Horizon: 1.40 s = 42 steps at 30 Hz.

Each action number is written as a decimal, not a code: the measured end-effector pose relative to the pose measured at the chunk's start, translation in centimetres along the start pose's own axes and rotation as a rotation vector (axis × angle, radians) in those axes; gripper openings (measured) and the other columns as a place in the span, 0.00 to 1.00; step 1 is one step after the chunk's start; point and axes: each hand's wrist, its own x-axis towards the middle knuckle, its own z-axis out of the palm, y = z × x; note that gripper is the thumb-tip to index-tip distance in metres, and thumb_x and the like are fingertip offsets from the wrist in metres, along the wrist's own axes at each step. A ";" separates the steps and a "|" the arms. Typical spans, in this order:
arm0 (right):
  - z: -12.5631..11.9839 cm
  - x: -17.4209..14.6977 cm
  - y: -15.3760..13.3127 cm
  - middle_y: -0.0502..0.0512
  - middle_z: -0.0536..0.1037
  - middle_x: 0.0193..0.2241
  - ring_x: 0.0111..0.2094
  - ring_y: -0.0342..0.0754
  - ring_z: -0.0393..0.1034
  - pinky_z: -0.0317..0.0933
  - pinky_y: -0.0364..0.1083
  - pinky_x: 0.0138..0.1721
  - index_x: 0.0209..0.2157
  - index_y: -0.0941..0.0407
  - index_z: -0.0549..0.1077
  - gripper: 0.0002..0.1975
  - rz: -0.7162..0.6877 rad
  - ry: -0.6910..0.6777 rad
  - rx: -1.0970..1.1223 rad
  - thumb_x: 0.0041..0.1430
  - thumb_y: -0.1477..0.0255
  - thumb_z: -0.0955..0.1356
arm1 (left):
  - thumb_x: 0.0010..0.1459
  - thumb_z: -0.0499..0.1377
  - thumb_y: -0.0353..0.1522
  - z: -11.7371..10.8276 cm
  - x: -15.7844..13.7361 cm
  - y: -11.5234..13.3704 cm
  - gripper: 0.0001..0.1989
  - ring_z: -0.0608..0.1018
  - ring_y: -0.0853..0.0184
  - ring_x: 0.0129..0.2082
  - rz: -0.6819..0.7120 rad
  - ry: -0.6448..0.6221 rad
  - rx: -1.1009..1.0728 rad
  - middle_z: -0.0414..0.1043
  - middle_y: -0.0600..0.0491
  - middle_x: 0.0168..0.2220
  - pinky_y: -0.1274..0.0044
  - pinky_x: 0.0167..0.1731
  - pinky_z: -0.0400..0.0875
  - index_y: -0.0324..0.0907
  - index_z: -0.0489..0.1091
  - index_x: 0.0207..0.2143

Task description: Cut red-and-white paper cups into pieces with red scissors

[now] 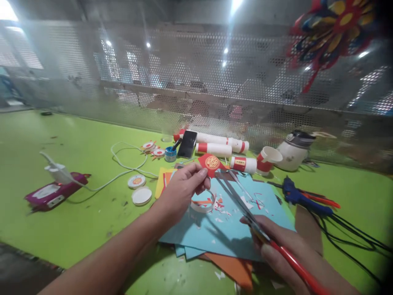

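Observation:
My left hand [186, 186] pinches a small red paper piece [211, 162] with a round gold emblem, between thumb and fingers. My right hand [279, 241] grips a pair of red-handled scissors [238, 198]; the blades look parted and their tips come close to the red paper's lower right edge. Beneath both hands lie light blue paper sheets [187, 231], strewn with red and white scraps. On the sheets, just below my left hand, sits a white paper ring [201, 209]. A slim metal tool [241, 184] lies beyond the scissors.
At the back are white-and-red paper rolls [213, 149], a phone [187, 144], a blue jar [170, 154], a red-and-white cup [265, 162] and a kettle [291, 151]. A blue glue gun [294, 194] lies right with cables. Left are white discs [141, 196] and a purple power strip [55, 192].

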 end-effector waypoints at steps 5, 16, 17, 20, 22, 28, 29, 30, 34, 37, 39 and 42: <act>-0.4 0.1 0.5 0.54 0.75 0.30 0.30 0.50 0.69 0.54 0.44 0.25 0.44 0.52 0.68 0.21 -0.031 -0.100 -0.077 0.61 0.52 0.59 | 0.58 0.57 0.35 0.0 0.0 -0.5 0.10 0.64 0.75 0.24 -0.006 -0.052 0.026 0.64 0.58 0.23 0.79 0.27 0.57 0.39 0.63 0.28; -0.2 0.1 0.8 0.53 0.74 0.29 0.27 0.46 0.67 0.55 0.43 0.24 0.49 0.53 0.67 0.25 -0.064 -0.125 -0.122 0.63 0.51 0.54 | 0.59 0.55 0.35 0.1 -0.1 -0.6 0.11 0.65 0.75 0.23 0.017 -0.066 0.135 0.62 0.59 0.22 0.79 0.27 0.58 0.39 0.63 0.25; -0.1 0.1 0.9 0.51 0.73 0.28 0.25 0.45 0.64 0.55 0.43 0.24 0.49 0.53 0.67 0.25 -0.066 -0.123 -0.127 0.63 0.51 0.54 | 0.60 0.55 0.34 0.1 -0.1 -0.6 0.12 0.65 0.75 0.23 0.019 -0.065 0.135 0.62 0.59 0.22 0.79 0.27 0.58 0.39 0.62 0.25; -0.1 0.1 0.8 0.48 0.69 0.23 0.22 0.43 0.60 0.55 0.42 0.24 0.48 0.53 0.68 0.25 -0.061 -0.120 -0.133 0.64 0.51 0.55 | 0.59 0.55 0.34 0.1 -0.1 -0.6 0.11 0.64 0.76 0.23 0.010 -0.063 0.138 0.63 0.59 0.22 0.79 0.26 0.57 0.39 0.62 0.25; -0.1 0.0 0.8 0.48 0.70 0.24 0.23 0.43 0.61 0.55 0.42 0.25 0.48 0.53 0.68 0.25 -0.059 -0.113 -0.149 0.64 0.51 0.54 | 0.59 0.55 0.33 0.1 -0.1 -0.7 0.11 0.64 0.76 0.22 0.000 -0.059 0.130 0.63 0.59 0.21 0.79 0.26 0.56 0.39 0.62 0.25; -0.2 0.1 0.6 0.48 0.68 0.23 0.24 0.44 0.63 0.58 0.42 0.26 0.48 0.52 0.67 0.27 -0.074 -0.103 -0.196 0.63 0.49 0.53 | 0.59 0.55 0.33 0.1 -0.1 -0.7 0.10 0.64 0.76 0.22 -0.015 -0.073 0.054 0.62 0.59 0.21 0.79 0.25 0.56 0.39 0.62 0.25; -0.2 0.1 0.6 0.48 0.69 0.23 0.24 0.45 0.65 0.59 0.42 0.26 0.48 0.52 0.67 0.27 -0.071 -0.104 -0.202 0.63 0.49 0.53 | 0.59 0.55 0.33 0.1 -0.1 -0.8 0.11 0.64 0.76 0.21 -0.014 -0.075 0.048 0.62 0.59 0.21 0.79 0.25 0.56 0.39 0.62 0.25; -0.2 0.1 0.7 0.49 0.70 0.24 0.25 0.45 0.66 0.59 0.42 0.26 0.49 0.52 0.67 0.27 -0.067 -0.104 -0.211 0.63 0.49 0.53 | 0.59 0.55 0.33 0.1 -0.1 -0.8 0.11 0.64 0.76 0.21 -0.014 -0.075 0.044 0.62 0.59 0.21 0.79 0.25 0.56 0.39 0.62 0.25; -0.3 0.0 1.1 0.49 0.71 0.22 0.24 0.46 0.67 0.59 0.42 0.25 0.50 0.52 0.67 0.25 -0.098 -0.084 -0.254 0.64 0.51 0.55 | 0.59 0.55 0.33 0.1 0.0 -0.9 0.10 0.64 0.76 0.21 -0.021 -0.074 0.044 0.62 0.59 0.21 0.79 0.25 0.56 0.39 0.63 0.26; -0.2 -0.1 1.2 0.50 0.73 0.24 0.28 0.48 0.71 0.58 0.42 0.24 0.51 0.52 0.66 0.24 -0.122 -0.072 -0.259 0.65 0.52 0.55 | 0.59 0.56 0.34 0.1 -0.1 -1.0 0.10 0.64 0.76 0.21 -0.019 -0.073 0.046 0.62 0.59 0.21 0.79 0.25 0.55 0.39 0.63 0.26; -0.1 -0.2 1.2 0.53 0.78 0.31 0.33 0.49 0.73 0.58 0.42 0.24 0.51 0.52 0.65 0.24 -0.119 -0.067 -0.264 0.65 0.52 0.54 | 0.59 0.55 0.34 0.1 -0.1 -0.9 0.10 0.64 0.76 0.21 -0.014 -0.075 0.043 0.63 0.59 0.21 0.79 0.25 0.55 0.39 0.63 0.26; 0.1 -0.2 1.1 0.54 0.78 0.37 0.35 0.49 0.73 0.58 0.42 0.25 0.51 0.51 0.65 0.25 -0.125 -0.054 -0.277 0.65 0.51 0.53 | 0.59 0.55 0.34 0.2 -0.2 -0.8 0.11 0.63 0.76 0.21 -0.011 -0.067 0.047 0.62 0.60 0.20 0.79 0.25 0.55 0.39 0.62 0.25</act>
